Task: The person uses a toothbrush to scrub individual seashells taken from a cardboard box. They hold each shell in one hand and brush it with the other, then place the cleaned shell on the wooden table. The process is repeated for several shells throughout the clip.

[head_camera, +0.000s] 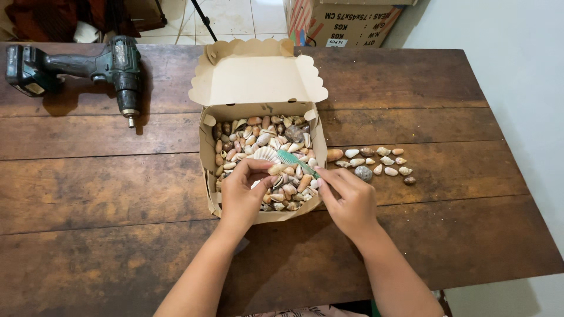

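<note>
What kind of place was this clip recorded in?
Probably a home craft or hobby space: a worn wooden table, a cordless drill, a cardboard box of seashells, and a shipping carton on a tiled floor.

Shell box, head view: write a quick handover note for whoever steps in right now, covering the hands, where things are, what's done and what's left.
Left hand: pinches one small shell over the box.
Right hand: holds a green toothbrush, bristle end at that shell.
Box: open, lid back, full of mixed shells.
Done, judging by layout: a small group of loose shells lies on the table right of the box.
Left: most shells are in the box.
Also: a cordless drill lies at the far left, untouched.
</note>
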